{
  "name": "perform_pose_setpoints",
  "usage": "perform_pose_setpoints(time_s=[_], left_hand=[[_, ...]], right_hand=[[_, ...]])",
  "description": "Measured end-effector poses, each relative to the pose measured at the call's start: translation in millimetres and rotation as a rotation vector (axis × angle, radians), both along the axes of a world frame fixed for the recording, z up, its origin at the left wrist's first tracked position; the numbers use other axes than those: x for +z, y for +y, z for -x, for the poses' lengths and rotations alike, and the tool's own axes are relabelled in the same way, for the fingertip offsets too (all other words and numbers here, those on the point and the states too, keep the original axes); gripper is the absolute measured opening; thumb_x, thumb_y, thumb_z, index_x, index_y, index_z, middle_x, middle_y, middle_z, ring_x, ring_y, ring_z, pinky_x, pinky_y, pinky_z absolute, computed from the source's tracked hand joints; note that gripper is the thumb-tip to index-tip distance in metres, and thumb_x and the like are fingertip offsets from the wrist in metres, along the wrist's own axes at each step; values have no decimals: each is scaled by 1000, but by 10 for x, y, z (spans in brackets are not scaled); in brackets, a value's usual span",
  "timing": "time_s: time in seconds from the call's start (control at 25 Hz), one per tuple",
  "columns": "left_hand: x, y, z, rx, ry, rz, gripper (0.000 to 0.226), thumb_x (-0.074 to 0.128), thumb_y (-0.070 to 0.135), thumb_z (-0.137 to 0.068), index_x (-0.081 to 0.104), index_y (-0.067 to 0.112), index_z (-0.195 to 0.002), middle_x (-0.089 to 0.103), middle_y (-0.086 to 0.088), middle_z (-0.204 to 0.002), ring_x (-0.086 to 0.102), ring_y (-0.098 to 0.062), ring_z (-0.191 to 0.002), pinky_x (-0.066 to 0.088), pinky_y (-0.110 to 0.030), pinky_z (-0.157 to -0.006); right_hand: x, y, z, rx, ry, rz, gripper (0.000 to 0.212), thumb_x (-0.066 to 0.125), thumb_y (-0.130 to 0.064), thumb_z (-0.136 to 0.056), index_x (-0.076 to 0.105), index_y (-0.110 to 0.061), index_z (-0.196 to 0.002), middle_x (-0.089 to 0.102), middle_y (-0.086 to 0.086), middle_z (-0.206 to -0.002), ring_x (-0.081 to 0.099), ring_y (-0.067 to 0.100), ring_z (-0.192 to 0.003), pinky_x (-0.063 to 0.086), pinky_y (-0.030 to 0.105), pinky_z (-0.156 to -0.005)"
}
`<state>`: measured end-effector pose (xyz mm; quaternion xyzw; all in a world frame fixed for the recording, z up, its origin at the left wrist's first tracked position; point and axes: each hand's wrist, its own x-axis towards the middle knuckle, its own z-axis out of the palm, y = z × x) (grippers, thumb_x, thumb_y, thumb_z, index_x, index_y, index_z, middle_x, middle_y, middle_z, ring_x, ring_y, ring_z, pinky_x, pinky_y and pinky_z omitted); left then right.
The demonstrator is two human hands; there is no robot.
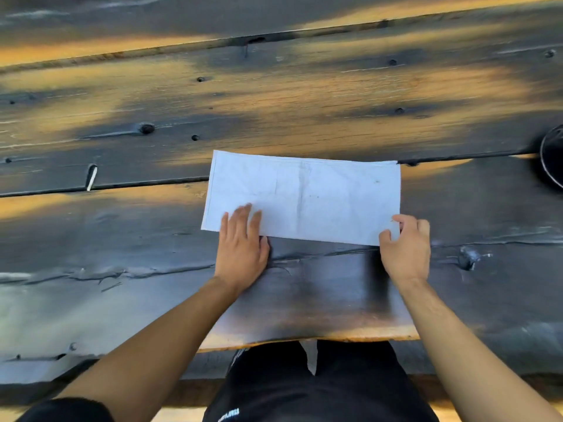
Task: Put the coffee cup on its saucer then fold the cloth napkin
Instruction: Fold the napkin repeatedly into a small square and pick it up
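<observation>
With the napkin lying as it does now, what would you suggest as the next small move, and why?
Probably carry the right corner across to the left edge. The white cloth napkin lies as a long flat rectangle; the left hand presses its near-left part, and the right hand pinches its near-right corner.

No legible text is found. A small line of white printed lettering [229, 416] is seen on the black fabric trousers [320, 388] at the bottom edge (too blurred and small to be read).
</observation>
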<state>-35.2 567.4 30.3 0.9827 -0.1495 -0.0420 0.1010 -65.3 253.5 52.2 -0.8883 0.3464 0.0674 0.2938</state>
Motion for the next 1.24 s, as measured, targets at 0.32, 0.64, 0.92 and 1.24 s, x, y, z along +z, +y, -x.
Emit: perform_pose_setpoints(time_s=[0.32, 0.64, 0.92, 1.24], left_hand=[[97, -1055, 701, -380, 34, 225, 41, 60, 12, -82, 62, 10, -123, 62, -14, -122, 55, -35, -114, 41, -52, -108], [413, -802, 763, -201, 192, 331, 31, 48, 23, -87, 71, 13, -106, 69, -2, -89, 66, -26, -78, 55, -33, -65], [787, -487, 807, 99, 273, 492, 26, 52, 25, -90, 70, 16, -106, 69, 2, -82, 63, -18, -76, 50, -30, -69], [1023, -191, 908, 498, 339, 734, 21, 59, 39, -93, 63, 23, -80, 53, 6, -59, 48, -11, -56, 40, -25, -58]], right_hand=[[156, 526, 552, -185, 121, -425, 29, 63, -12, -79, 65, -24, -106, 67, -2, -98, 67, 21, -93, 53, 34, -87], [554, 729, 484, 63, 186, -519, 17, 57, -19, -90, 68, -23, -102, 71, -3, -88, 67, 17, -84, 53, 34, -80], [762, 570, 243, 982, 129, -112, 47, 59, -28, -77, 61, -43, -122, 37, -12, -110, 34, 13, -109, 32, 28, -97], [846, 564, -106, 1006, 138, -231, 8, 67, -35, -89, 69, -28, -91, 66, -14, -94, 59, 9, -88, 43, 26, -74]])
